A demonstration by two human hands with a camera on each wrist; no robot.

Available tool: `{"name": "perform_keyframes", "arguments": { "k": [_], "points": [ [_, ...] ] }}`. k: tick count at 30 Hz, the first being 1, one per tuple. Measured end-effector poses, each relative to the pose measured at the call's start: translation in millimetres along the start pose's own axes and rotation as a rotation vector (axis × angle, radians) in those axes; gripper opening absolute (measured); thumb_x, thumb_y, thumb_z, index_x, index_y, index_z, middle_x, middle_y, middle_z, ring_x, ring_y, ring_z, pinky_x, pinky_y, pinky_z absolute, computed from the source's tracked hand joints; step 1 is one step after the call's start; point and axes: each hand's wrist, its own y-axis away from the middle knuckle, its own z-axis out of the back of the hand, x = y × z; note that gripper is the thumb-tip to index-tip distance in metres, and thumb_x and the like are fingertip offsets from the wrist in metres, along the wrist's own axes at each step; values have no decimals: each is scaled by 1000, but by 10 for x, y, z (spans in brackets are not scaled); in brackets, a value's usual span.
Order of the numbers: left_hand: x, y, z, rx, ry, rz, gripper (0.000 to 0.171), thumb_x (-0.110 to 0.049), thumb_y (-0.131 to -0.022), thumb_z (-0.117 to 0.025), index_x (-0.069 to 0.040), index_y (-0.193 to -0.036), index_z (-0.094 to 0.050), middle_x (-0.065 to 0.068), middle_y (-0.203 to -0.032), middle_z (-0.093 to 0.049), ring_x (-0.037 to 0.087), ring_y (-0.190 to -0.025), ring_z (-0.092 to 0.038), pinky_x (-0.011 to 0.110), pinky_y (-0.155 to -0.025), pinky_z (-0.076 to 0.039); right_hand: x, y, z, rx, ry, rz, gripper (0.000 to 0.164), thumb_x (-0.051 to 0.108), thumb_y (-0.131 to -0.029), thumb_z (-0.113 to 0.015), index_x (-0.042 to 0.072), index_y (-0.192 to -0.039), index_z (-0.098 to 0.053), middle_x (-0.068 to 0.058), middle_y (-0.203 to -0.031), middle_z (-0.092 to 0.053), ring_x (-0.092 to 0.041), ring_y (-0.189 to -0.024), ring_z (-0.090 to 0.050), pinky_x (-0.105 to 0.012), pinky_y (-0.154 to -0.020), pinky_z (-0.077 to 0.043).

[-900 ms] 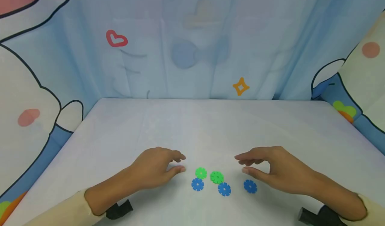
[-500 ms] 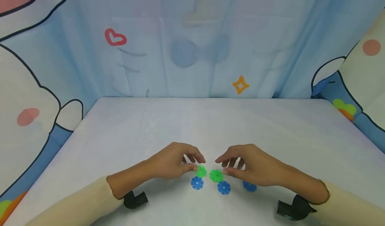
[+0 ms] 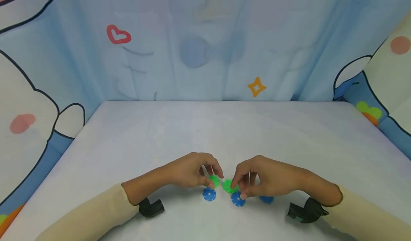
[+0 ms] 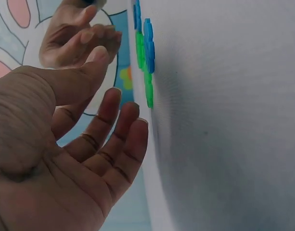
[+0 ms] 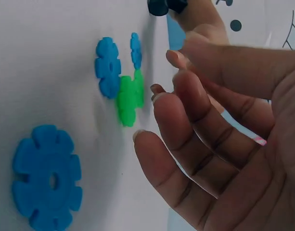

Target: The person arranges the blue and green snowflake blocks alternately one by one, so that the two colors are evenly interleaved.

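White tabletop (image 3: 205,130), right hand (image 3: 261,177) partly hiding blue disc (image 3: 267,199), left hand (image 3: 196,171) overlapping green disc (image 3: 215,180), each grip released.

Blue backdrop (image 3: 282,27) (probably cloth) behind white table (image 3: 205,134).

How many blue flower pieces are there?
3: left blue piece near the left hand, middle blue piece by the right hand, and right blue piece, partly hidden by that hand in the head view.
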Motion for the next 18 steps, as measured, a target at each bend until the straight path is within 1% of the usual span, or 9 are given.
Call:
{"name": "perform_keyframes", "arguments": {
  "k": [3, 6, 9, 11, 13, 15, 18],
  "points": [
    [-3, 10, 3, 14, -56, -13, 21, -15, -82, -81, -21, -98, -69, -10, -102, -64, 6, -95, -61, 19, -81, -50, -14, -2, -14, 39, 25, 47, 18, 29, -90, -72, 26, -108, -71, 14, -88, -64, 1, -80, -59, -22, -70, -55],
    [-27, 26, -10, 34, -151, -20, 21, -23, -79, -84, -23, -91, -66, -11, -95, -62, 4, -85, -58, 18, -76, -48, -35, -17, -41, 38, 81, 69, 17, 29, -89, -74, 29, -106, -71, 14, -87, -62, 2, -78, -56, -19, -66, -51],
    [-94, 54, -58, 59, -280, 22, 26, -33, -76, -85, -25, -89, -63, -13, -91, -59, 2, -81, -54, 18, -75, -46, -62, -30, -69, 29, 118, 77, 19, 27, -88, -75, 30, -106, -71, 14, -84, -60, 0, -72, -53, -16, -62, -47],
    [-151, 77, -97, 63, -379, 74, 29, -40, -75, -84, -28, -90, -62, -15, -90, -57, 1, -80, -53, 19, -73, -46, -80, -35, -89, 27, 126, 73, 20, 28, -88, -76, 30, -107, -71, 14, -82, -58, -1, -70, -51, -15, -61, -45],
    [-186, 95, -129, 61, -446, 108, 31, -43, -75, -84, -29, -92, -62, -15, -90, -56, 0, -82, -53, 20, -75, -47, -90, -39, -108, 25, 129, 67, 21, 28, -87, -76, 29, -108, -71, 13, -81, -57, -2, -68, -49, -14, -60, -43],
    [-198, 107, -149, 49, -486, 121, 32, -45, -74, -83, -29, -93, -62, -15, -90, -55, -1, -82, -53, 20, -74, -47, -93, -41, -127, 10, 137, 54, 21, 29, -87, -76, 29, -107, -71, 14, -80, -56, -2, -67, -48, -14, -60, -42],
    [-202, 114, -162, 43, -491, 137, 32, -46, -73, -83, -30, -92, -63, -15, -88, -56, 0, -79, -53, 21, -72, -47, -87, -46, -156, -56, 156, 3, 21, 31, -88, -74, 28, -109, -71, 16, -81, -56, -5, -66, -49, -15, -59, -42]
  ]
}}
